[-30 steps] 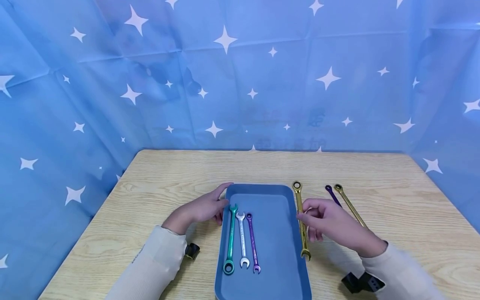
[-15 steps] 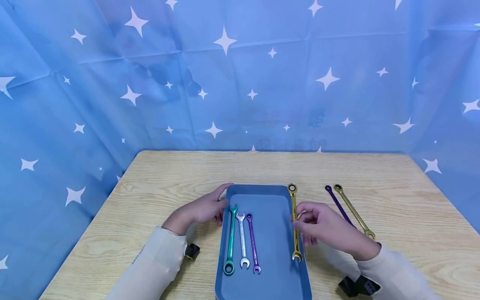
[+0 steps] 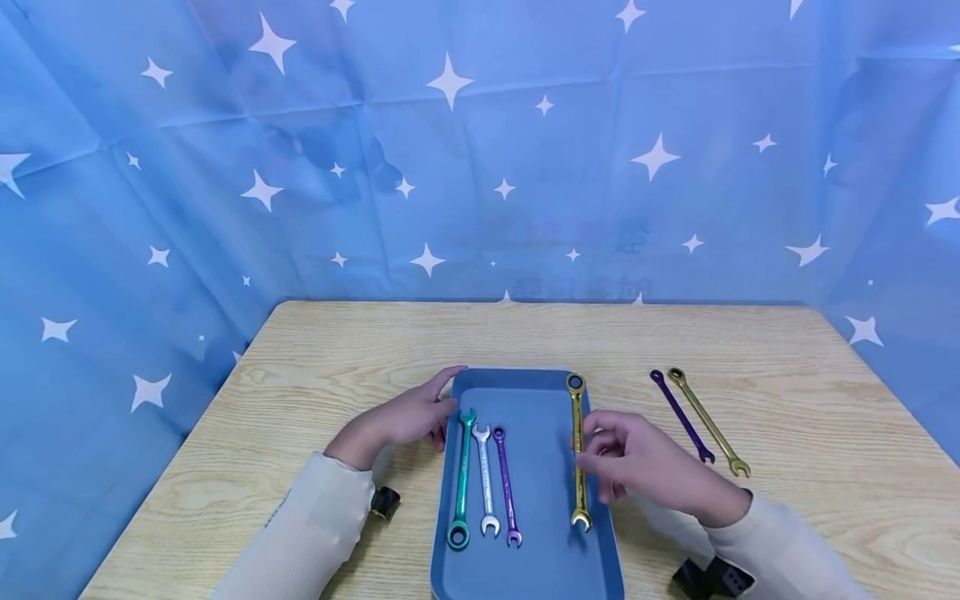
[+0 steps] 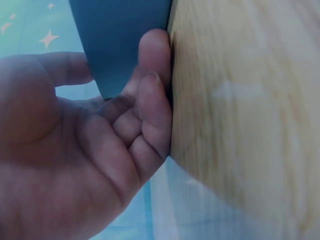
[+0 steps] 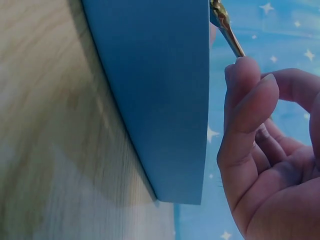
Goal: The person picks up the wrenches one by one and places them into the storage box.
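My right hand (image 3: 637, 458) pinches a gold combination wrench (image 3: 578, 467) over the right side of a blue tray (image 3: 540, 575). Its ring end points to the back, its open end to the front. In the right wrist view the gold wrench (image 5: 231, 37) shows above the tray's wall (image 5: 155, 100). At the tray's far left edge my left hand (image 3: 408, 414) grips the side; in the left wrist view its fingers curl against the tray's wall (image 4: 120, 40) near the table. Inside the tray lie a green wrench (image 3: 462, 475), a silver wrench (image 3: 485, 479) and a purple wrench (image 3: 506, 487), side by side.
On the wooden table (image 3: 360, 333), right of the tray, lie a dark purple wrench (image 3: 682, 417) and another gold wrench (image 3: 708, 422). A blue curtain with white stars (image 3: 480, 167) hangs behind the table.
My right hand has carried the gold wrench leftward from the tray's right rim to over the tray's inside. The left hand and the other wrenches stay in place.
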The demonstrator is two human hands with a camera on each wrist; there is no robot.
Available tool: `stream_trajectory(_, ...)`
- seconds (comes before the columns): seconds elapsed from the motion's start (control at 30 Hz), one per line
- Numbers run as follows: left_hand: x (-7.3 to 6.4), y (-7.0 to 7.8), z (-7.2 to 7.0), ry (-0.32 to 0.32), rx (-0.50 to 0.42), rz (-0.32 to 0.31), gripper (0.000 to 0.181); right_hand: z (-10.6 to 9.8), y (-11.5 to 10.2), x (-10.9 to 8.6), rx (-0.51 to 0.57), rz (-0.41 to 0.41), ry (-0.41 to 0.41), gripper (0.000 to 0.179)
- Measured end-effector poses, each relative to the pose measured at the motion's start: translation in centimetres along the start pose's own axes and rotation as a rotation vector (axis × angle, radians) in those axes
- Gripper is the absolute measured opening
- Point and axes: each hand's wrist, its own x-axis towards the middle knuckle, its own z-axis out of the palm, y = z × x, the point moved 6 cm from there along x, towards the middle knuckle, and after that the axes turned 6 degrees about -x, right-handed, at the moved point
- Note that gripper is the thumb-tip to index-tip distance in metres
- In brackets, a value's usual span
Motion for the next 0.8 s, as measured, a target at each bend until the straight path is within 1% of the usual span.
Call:
stream_trajectory(0.17, 0.1, 0.0, 0.1, -0.001, -0.005, 0.003, 0.060, 0.6, 0.1, 0.1, 0.013, -0.004, -0.007, 0.021)
stream_trajectory(0.4, 0.1, 0.1, 0.1, -0.001, 0.004, 0.003, 0.060, 1.2, -0.4, 0.2, 0.035, -0.011, -0.016, 0.024)
stream_trajectory(0.8, 0.2, -0.1, 0.0, -0.010, -0.002, 0.005, 0.060, 2.1, -1.0, 0.8, 0.051, -0.003, -0.038, 0.024)
